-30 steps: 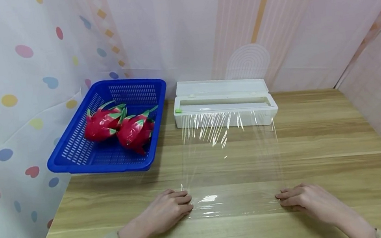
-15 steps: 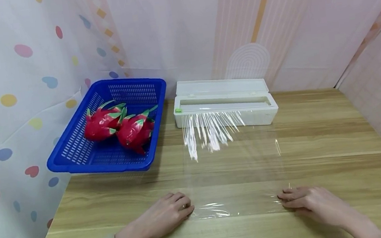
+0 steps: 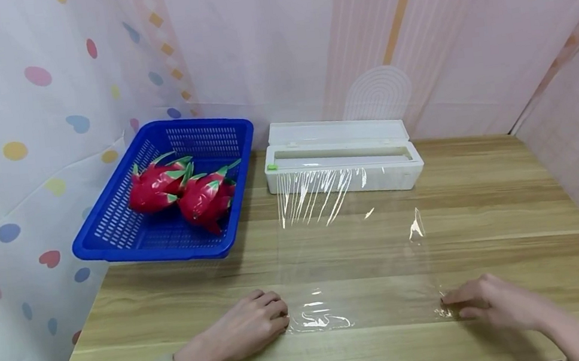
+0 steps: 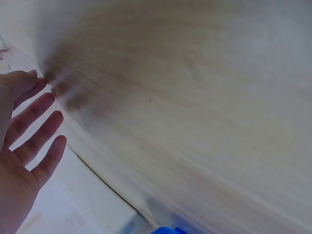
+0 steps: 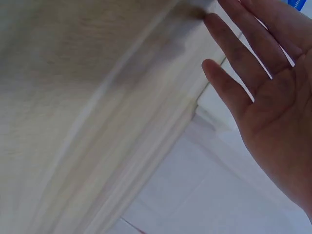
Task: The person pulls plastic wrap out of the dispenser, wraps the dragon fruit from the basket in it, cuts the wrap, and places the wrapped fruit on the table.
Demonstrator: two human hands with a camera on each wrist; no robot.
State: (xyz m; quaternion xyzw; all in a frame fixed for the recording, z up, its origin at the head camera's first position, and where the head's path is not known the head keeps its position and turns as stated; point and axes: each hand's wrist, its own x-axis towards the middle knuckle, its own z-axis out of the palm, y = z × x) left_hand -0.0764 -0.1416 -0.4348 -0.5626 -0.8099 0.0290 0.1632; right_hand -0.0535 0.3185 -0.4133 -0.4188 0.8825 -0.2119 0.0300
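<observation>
A clear sheet of plastic wrap (image 3: pixel 357 292) stretches over the table in the head view, from its dispenser box toward the person. My left hand (image 3: pixel 255 323) is at the sheet's near left corner; in the left wrist view its thumb and index fingertip meet while the other fingers (image 4: pixel 41 131) spread loosely. At the near right corner, the right hand (image 3: pixel 500 302) touches the crinkled film with an outstretched index fingertip. Its fingers look nearly straight in the right wrist view, where the thumb is out of sight. The white dispenser box (image 3: pixel 344 181) stands behind with its lid raised.
A blue plastic basket (image 3: pixel 155 256) at the back left holds two red dragon fruits (image 3: pixel 157 187) with green tips. The wooden table (image 3: pixel 517 225) meets patterned curtains (image 3: pixel 262 45) at the back and sides. A small green tab (image 3: pixel 272 167) sits on the box's left end.
The right hand has shifted slightly right, and its index finger has straightened away from the other fingers. My left hand has drawn slightly left. Glints and creases in the film have changed.
</observation>
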